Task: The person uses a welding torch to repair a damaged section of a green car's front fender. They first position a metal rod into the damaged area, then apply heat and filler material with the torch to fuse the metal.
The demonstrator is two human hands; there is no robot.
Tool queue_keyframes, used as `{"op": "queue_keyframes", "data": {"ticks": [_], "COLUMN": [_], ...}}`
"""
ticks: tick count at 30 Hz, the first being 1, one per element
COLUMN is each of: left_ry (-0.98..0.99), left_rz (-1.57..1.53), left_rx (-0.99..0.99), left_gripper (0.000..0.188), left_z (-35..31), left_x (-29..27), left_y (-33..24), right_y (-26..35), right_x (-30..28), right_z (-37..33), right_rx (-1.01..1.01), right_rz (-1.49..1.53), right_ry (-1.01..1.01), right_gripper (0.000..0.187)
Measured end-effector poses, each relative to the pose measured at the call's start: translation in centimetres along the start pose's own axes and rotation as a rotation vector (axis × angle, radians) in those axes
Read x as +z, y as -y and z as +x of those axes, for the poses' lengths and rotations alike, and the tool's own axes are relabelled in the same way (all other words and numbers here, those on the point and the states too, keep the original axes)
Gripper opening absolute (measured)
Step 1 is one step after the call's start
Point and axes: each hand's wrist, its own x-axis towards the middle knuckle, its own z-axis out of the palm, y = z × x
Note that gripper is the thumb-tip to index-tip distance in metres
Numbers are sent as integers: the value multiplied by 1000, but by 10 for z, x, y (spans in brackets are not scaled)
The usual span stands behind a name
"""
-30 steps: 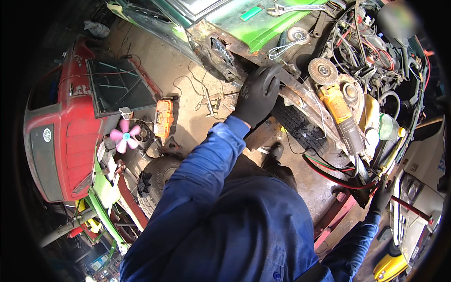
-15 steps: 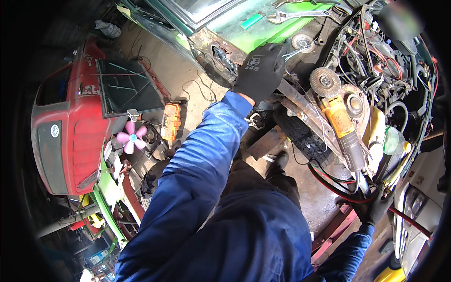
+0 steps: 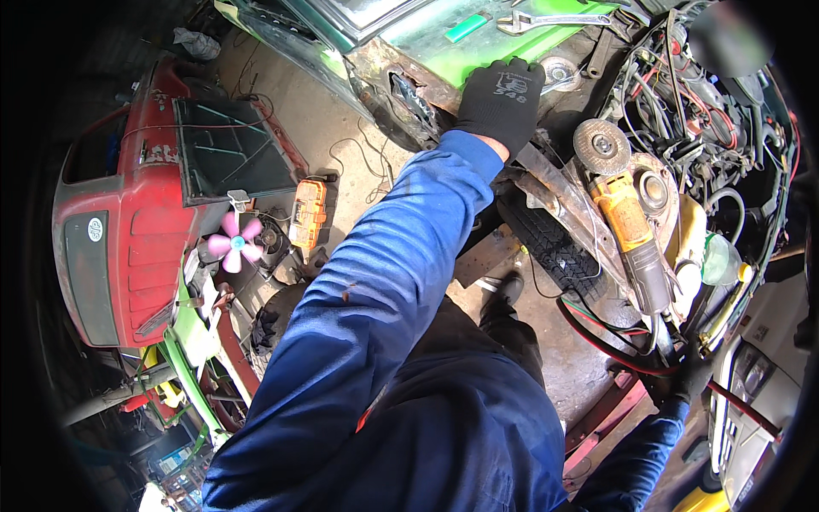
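My left hand (image 3: 502, 104), in a black glove, is over the corner of the green car panel (image 3: 426, 51). Its fingers curl away from me, closed. Thin pale rods (image 3: 560, 83) stick out beside it; whether the fingers hold them is hidden. At the lower right, my dark-gloved right hand (image 3: 676, 382) is against the car's front end, where a red hose (image 3: 636, 365) passes. Shadow hides its fingers. Between the hands, a yellow and grey angle grinder (image 3: 627, 222) with a worn disc (image 3: 602, 147) lies on the car's inner fender.
An adjustable wrench (image 3: 554, 21) and a green block (image 3: 467, 28) lie on the panel near a loose disc (image 3: 560, 72). Exposed engine wiring (image 3: 682, 102) fills the right. A plastic bottle (image 3: 721, 260) stands beside the grinder. A tyre (image 3: 554, 247) lies below; a red vehicle cab (image 3: 145, 230) stands left.
My left hand has moved forward and to the right, covering more of the thin rods. My right hand stays about where it was. The view has shifted slightly.
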Motion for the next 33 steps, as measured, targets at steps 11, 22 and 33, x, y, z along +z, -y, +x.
{"op": "queue_keyframes", "data": {"ticks": [11, 22, 33], "left_ry": [-48, -52, 49], "left_rz": [18, -30, 165], "left_rx": [-10, 11, 89], "left_gripper": [43, 27, 21], "left_z": [5, 3, 6], "left_x": [3, 4, 1], "left_y": [1, 5, -3], "right_y": [-4, 4, 76], "right_x": [-3, -65, -147], "right_z": [2, -68, -114], "right_rx": [57, 89, -30], "right_rz": [165, 738, 779], "right_ry": [-16, -71, -189], "right_gripper": [77, 64, 45]}}
